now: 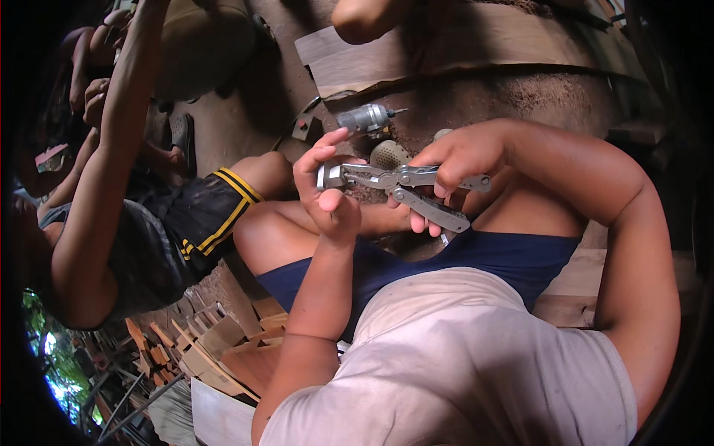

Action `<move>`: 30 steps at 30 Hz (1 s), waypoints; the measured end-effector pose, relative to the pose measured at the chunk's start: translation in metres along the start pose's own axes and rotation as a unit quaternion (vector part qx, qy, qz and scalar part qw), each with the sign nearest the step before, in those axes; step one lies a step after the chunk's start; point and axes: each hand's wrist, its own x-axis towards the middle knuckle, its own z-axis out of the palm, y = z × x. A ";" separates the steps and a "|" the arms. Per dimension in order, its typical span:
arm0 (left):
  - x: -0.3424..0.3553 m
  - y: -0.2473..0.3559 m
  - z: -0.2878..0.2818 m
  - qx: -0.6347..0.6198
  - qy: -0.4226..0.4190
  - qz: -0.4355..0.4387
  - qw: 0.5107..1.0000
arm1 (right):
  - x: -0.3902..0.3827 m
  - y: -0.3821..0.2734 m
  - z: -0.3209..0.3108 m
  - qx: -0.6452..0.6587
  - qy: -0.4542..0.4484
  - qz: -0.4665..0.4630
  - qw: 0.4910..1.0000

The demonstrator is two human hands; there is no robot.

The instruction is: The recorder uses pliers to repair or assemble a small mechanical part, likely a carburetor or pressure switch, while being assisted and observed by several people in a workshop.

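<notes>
The person wears a pale, slightly dirty short-sleeved shirt (454, 372) in the lower centre of the frame, and dark blue shorts (476, 264) above it. Both forearms are bare.

No package, label, sign or screen shows anywhere in this view.
</notes>
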 end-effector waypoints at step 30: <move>-0.001 -0.003 0.002 0.069 0.025 0.020 0.997 | 0.013 0.015 0.008 -0.135 0.072 -0.073 0.986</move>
